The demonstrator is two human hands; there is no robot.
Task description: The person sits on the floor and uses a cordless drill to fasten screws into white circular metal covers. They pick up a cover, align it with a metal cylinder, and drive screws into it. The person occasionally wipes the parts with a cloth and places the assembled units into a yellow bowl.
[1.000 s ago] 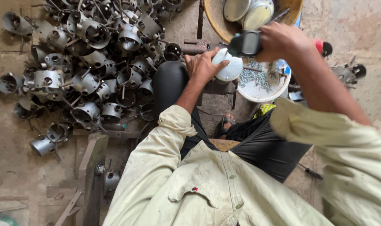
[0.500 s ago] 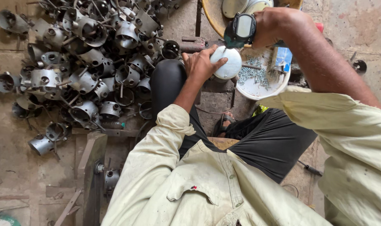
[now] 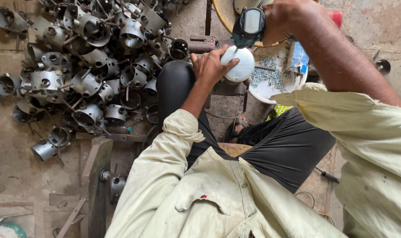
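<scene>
My left hand (image 3: 211, 66) grips a white round metal housing (image 3: 240, 64), holding it down on a small work block in front of my knee. My right hand (image 3: 288, 17) is closed around a dark teal cordless power driver (image 3: 249, 26), which stands upright directly above the white housing. The tool's tip is hidden behind its body. I sit with black trousers and a pale green long-sleeved shirt.
A big heap of grey metal housings (image 3: 90, 66) covers the floor to my left. A white bowl of small screws (image 3: 271, 81) lies right of the housing. A yellow basin rim (image 3: 222, 17) shows at top. A screwdriver (image 3: 328, 176) lies on the floor at right.
My right hand has brought the driver in over the white housing. The view has shifted closer to the hands. My left hand keeps its hold on the housing.
</scene>
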